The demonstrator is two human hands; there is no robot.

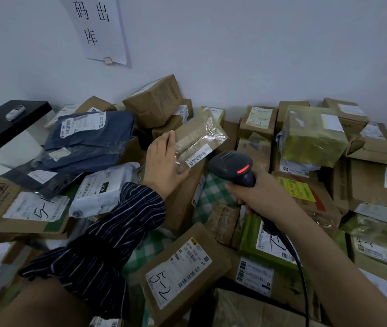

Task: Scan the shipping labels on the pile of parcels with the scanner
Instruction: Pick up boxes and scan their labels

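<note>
The left grip (161,161) is clamped on the small parcel (197,135), with the thumb under its lower edge and the fingers along its 9 o'clock side. The small parcel is flat, wrapped in clear film, and held up above the pile of parcels (180,267) near the centre of the view. Its label (199,157) sits at the parcel's 5 o'clock corner. The barcode's long axis runs from 8 o'clock to 2 o'clock.

The right grip (251,192) is clamped on the handle of the scanner (232,164). A red light (243,170) shows on the scanner head, and the cable (302,267) trails toward 6 o'clock.

Key relation: the label lies at 10 o'clock from the scanner head, just beside it and apart from it. The right grip is the nearer of the two to the barcode.

Judgement: the beam probably needs to fall along the 8-to-2 axis, so a slight turn of the scanner head toward 10 o'clock should suffice. Glare on the film could spoil the read.
</note>
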